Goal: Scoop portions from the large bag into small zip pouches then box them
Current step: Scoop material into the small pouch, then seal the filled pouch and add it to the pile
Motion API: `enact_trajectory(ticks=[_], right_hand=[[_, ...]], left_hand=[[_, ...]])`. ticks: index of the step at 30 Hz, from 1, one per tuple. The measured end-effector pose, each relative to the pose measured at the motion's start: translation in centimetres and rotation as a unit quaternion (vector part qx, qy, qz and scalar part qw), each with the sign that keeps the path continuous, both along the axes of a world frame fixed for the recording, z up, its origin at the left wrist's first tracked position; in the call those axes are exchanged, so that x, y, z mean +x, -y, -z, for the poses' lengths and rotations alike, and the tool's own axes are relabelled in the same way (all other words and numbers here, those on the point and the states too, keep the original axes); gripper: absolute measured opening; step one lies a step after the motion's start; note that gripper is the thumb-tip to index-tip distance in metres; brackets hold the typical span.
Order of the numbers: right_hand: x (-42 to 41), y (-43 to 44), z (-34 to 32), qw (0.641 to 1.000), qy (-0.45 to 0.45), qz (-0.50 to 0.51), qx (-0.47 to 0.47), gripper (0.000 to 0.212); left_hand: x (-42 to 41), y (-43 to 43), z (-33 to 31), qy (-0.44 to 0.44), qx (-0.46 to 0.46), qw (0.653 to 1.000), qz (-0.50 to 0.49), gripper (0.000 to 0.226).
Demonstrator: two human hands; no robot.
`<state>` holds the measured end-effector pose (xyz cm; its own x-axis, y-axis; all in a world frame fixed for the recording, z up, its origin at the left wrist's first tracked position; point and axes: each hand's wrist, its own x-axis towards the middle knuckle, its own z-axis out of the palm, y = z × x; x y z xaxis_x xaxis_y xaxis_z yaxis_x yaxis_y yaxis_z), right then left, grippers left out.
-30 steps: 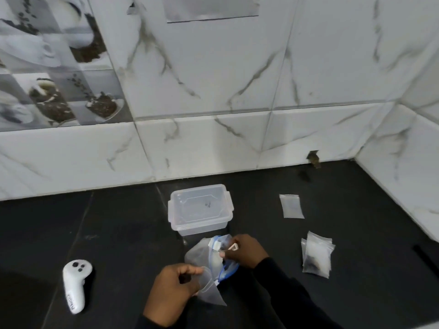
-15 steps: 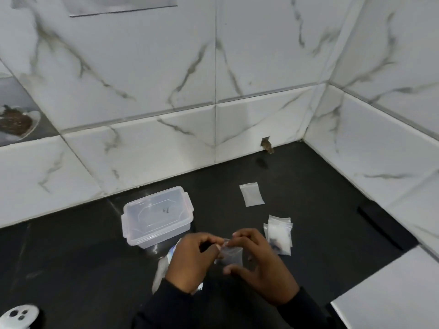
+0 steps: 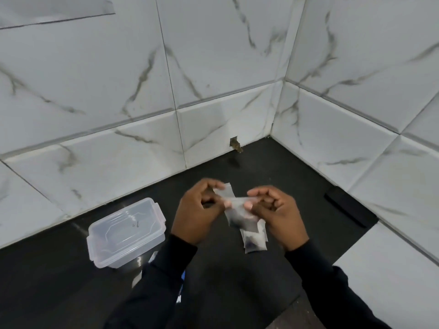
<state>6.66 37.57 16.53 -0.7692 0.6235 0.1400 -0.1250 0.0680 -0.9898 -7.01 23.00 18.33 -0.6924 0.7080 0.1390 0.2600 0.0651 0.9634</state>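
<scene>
My left hand (image 3: pixel 198 213) and my right hand (image 3: pixel 276 213) both pinch the top edge of a small clear zip pouch (image 3: pixel 238 211) held above the black counter, with dark contents at its bottom. A pile of filled small pouches (image 3: pixel 255 241) lies on the counter just under and behind it. The clear plastic box (image 3: pixel 126 232) with its lid on stands to the left. The large bag (image 3: pixel 148 264) is mostly hidden under my left sleeve; only a pale edge and a bit of blue show.
White marble wall tiles close the counter (image 3: pixel 237 281) at the back and right, meeting in a corner. A dark flat object (image 3: pixel 350 210) lies along the right wall. A white surface (image 3: pixel 392 269) sits at the lower right.
The view swung right and the white controller left the frame. My hands let go of the large bag, took up a small pouch, and lifted it up and rightward over the pile.
</scene>
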Motion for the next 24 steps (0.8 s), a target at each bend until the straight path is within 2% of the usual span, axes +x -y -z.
enact_trajectory(ticks=[2, 4, 8, 13, 16, 21, 24], right_hand=[[-0.6, -1.1, -1.0, 1.000, -0.017, 0.000, -0.020, 0.021], [-1.0, -2.3, -0.9, 0.999, -0.001, 0.008, -0.040, 0.022], [-1.3, -4.3, 3.9, 0.993, 0.115, 0.023, -0.018, 0.023], [-0.4, -5.6, 12.6, 0.959, 0.272, 0.082, 0.012, 0.015], [-0.1, -6.3, 15.7, 0.936, 0.334, 0.082, 0.076, 0.014], [0.2, -6.6, 17.3, 0.907, 0.376, 0.056, 0.181, 0.023], [-0.3, -6.7, 16.3, 0.903, 0.351, 0.050, 0.244, 0.025]], left_hand=[[-1.0, -1.0, -0.2, 0.050, 0.018, 0.998, 0.033, 0.045], [-1.5, -2.3, 1.0, 0.109, 0.000, 0.992, 0.071, 0.048], [-0.5, -4.5, 6.9, 0.153, -0.078, 0.985, 0.033, 0.027], [0.5, -6.8, 14.4, 0.155, -0.202, 0.967, -0.027, 0.023], [1.1, -8.0, 16.8, 0.149, -0.255, 0.955, -0.027, 0.022], [1.1, -9.1, 19.9, 0.134, -0.286, 0.948, -0.040, 0.028], [0.8, -8.6, 20.0, 0.144, -0.265, 0.952, -0.060, 0.027]])
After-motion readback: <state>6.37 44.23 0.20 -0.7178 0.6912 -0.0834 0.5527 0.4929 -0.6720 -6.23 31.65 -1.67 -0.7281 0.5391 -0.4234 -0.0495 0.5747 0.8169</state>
